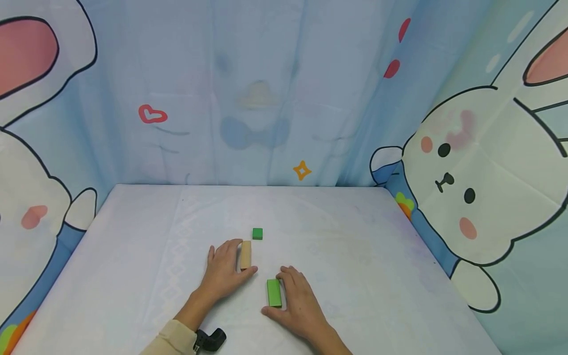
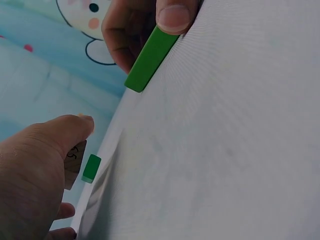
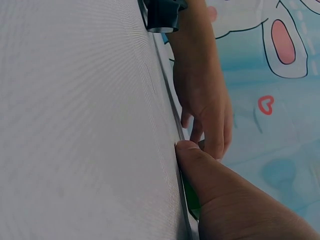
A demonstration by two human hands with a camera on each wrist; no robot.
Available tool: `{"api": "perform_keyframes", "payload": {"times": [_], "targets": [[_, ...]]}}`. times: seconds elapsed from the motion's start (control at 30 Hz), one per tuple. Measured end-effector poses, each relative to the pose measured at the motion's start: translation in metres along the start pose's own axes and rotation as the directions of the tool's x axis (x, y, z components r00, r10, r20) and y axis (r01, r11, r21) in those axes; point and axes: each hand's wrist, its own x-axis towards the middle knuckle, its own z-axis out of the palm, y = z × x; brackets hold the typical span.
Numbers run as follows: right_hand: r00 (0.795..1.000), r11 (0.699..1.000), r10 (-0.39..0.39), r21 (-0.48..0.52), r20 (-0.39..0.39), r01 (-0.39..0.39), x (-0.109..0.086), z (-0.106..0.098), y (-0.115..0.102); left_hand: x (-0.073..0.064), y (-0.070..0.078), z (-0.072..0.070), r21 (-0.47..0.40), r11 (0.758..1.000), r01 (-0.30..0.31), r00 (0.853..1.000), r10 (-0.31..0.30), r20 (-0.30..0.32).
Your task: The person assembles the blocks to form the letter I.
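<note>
My left hand (image 1: pixel 224 270) pinches a plain wooden block (image 1: pixel 246 255) lengthwise, fingertips at its far end and thumb at its near end. Dark marks show on that block's end (image 2: pixel 75 157) in the left wrist view. To the right and nearer, a longish green block (image 1: pixel 274 293) is held the same way by my right hand (image 1: pixel 301 306). Just beyond the wooden block sits a small green cube (image 1: pixel 257 233), touched by neither hand. In the right wrist view my thumb and hand hide most of the green block (image 3: pixel 190 197).
A white cloth (image 1: pixel 372 266) covers the table. Behind and at the sides hangs a blue curtain (image 1: pixel 186 64) printed with rabbits. A black device (image 1: pixel 211 340) is strapped to the left wrist, beside a beige sleeve (image 1: pixel 173 339).
</note>
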Motion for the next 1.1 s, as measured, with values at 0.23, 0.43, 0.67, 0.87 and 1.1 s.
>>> {"api": "perform_keyframes", "payload": {"times": [0.23,0.43,0.67,0.87,1.1], "targets": [[1.0,1.0,0.003,0.004,0.002,-0.003,0.001,0.0,0.0,0.001,0.001,0.002,0.018,1.0,0.015,1.0,-0.015,0.0],[1.0,1.0,0.001,0.017,0.002,-0.001,0.0,0.0,0.001,0.002,0.005,0.003,0.017,0.999,0.03,0.999,-0.03,0.011],[1.0,1.0,0.001,0.031,0.012,-0.001,0.0,-0.001,0.001,0.003,0.01,0.003,0.015,0.999,0.041,0.999,-0.042,0.023],[1.0,0.999,-0.018,0.048,-0.008,0.018,0.0,0.0,0.003,0.004,0.014,0.005,0.011,0.999,0.043,0.998,-0.044,0.039],[1.0,0.998,-0.027,0.059,-0.013,0.027,-0.001,0.0,0.005,0.005,0.016,0.008,0.015,0.999,0.04,0.999,-0.04,0.035]]}}
